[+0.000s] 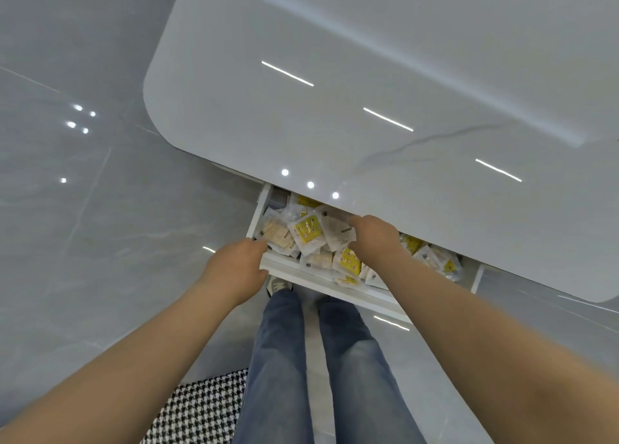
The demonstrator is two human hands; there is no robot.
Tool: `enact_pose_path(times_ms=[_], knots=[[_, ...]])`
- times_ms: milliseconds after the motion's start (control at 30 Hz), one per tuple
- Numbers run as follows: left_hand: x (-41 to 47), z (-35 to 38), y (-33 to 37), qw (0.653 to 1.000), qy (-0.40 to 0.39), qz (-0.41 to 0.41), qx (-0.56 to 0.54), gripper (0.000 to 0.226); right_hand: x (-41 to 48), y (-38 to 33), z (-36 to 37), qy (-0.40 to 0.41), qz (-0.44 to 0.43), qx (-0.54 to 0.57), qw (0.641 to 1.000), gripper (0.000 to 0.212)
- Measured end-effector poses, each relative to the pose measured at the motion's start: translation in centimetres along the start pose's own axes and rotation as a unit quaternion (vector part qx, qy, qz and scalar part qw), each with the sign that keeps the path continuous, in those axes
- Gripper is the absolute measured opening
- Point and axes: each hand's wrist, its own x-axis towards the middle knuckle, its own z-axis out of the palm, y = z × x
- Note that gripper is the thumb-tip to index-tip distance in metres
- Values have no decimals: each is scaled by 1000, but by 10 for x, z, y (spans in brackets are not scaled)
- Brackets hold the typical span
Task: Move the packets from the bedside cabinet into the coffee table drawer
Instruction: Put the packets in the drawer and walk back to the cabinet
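Glossy white marble-look coffee table top w/ rounded corners [385, 75]: fills upper right of frame, faint grey vein at centre right, ceiling lights reflected.

White pull-out drawer [301, 274] under table's lower edge, centre frame: open, front rail toward bottom. Contents: heap of small clear plastic packets [335, 242], some w/ yellow labels, some showing pale crackers; overlapping, spread from drawer's left end to right end, count unclear.

Glossy grey tiled floor [83, 209], left half of frame: carries table; black-and-white houndstooth mat [201, 410] lies at bottom centre.
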Motion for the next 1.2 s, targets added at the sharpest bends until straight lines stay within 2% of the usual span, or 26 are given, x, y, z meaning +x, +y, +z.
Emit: enact_pose_path(times_ms=[133, 433, 567, 700, 967, 1200], knots=[[-8, -23, 10, 1000, 9, 15, 11, 34, -27, 6, -12, 8, -16, -18, 1000, 33], [-71, -98, 48, 996, 51, 63, 32, 33, -133, 11, -82, 45, -28, 35, 998, 37], [-110, -139, 71, 990, 71, 106, 62, 32, -197, 17, -126, 99, -20, 45, 994, 32], [-152, -187, 111, 971, 114, 173, 118, 33, -271, 29, -172, 179, -1, 65, 982, 39], [-244, -275, 225, 895, 226, 347, 168, 42, -419, 82, -238, 350, 75, 112, 927, 41], [-339, -314, 341, 792, 341, 473, 182, 41, -558, 145, -269, 513, 137, 106, 841, 42]])
